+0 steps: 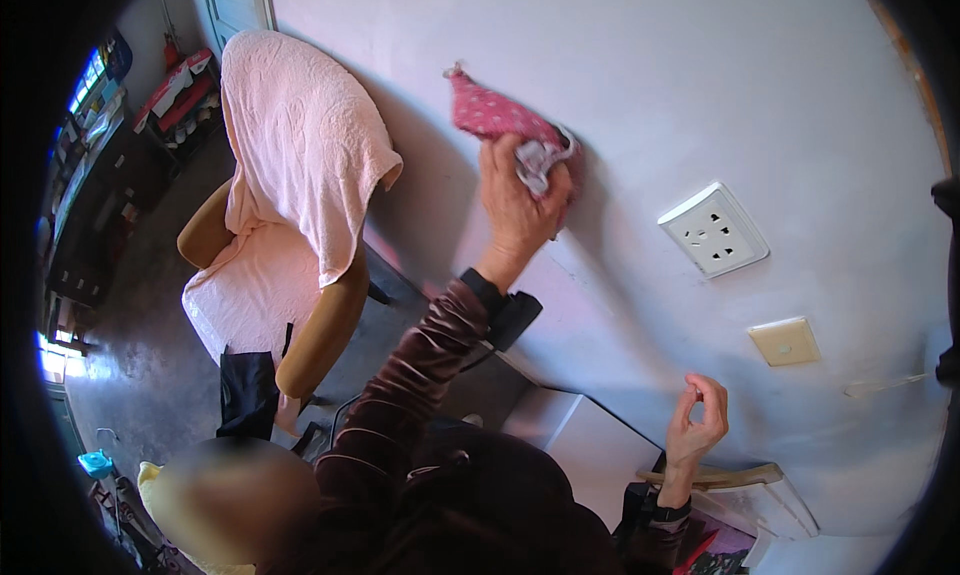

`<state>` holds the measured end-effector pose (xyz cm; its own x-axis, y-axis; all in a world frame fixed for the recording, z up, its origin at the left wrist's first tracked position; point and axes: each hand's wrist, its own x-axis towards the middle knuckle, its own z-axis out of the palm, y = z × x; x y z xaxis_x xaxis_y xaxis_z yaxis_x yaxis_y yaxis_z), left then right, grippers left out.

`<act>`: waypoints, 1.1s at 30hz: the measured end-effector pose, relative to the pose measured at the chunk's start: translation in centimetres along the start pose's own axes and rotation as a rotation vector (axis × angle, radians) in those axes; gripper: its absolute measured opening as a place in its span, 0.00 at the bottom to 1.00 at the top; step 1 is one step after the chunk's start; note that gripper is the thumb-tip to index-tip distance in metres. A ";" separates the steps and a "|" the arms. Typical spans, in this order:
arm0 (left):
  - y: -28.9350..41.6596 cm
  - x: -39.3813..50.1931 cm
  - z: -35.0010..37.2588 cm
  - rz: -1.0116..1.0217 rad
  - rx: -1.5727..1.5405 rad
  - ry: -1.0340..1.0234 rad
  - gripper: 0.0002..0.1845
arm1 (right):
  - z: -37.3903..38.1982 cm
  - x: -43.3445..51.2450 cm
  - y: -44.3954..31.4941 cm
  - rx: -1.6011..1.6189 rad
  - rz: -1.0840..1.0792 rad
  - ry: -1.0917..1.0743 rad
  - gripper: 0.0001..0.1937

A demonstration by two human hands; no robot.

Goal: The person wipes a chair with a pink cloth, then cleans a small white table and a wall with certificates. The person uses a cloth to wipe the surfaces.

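Observation:
My left hand (521,200) grips a bunched pink cloth with light dots (499,113) and presses it to the pale wall (637,72). Part of the cloth shows its whitish side between the thumb and fingers, and one corner sticks out to the upper left. My right hand (699,417) is raised near the wall at the lower right, its fingers curled towards the thumb in a loose ring, with nothing seen in it. Above it are a white wall socket (714,230) and a cream switch plate (785,342).
A chair with tan arms (330,323) stands at the left, draped in a peach towel (300,139). A black bag (247,391) hangs at its front. Another person's head (236,500) is at the lower left. A white cabinet (600,447) stands below the wall.

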<state>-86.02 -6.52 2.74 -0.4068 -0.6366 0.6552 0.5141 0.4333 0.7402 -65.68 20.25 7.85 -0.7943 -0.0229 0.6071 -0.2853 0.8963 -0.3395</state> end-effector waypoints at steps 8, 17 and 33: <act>-4.6 -20.4 -1.2 -0.191 0.131 -0.765 0.22 | 1.5 0.8 -1.1 0.016 -0.040 -0.032 0.08; -12.0 -8.7 -6.6 -0.519 0.192 -0.072 0.26 | 0.9 0.4 -2.7 -0.036 -0.149 -0.048 0.09; 1.3 -22.1 -1.9 -0.478 -0.179 -0.597 0.26 | 3.9 2.3 -2.9 -0.048 -0.312 -0.240 0.08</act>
<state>-74.90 6.88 -11.12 -0.9255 -0.2558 0.2794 0.2741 0.0572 0.9600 -68.82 15.89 7.42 -0.7777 -0.3951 0.4890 -0.5120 0.8494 -0.1280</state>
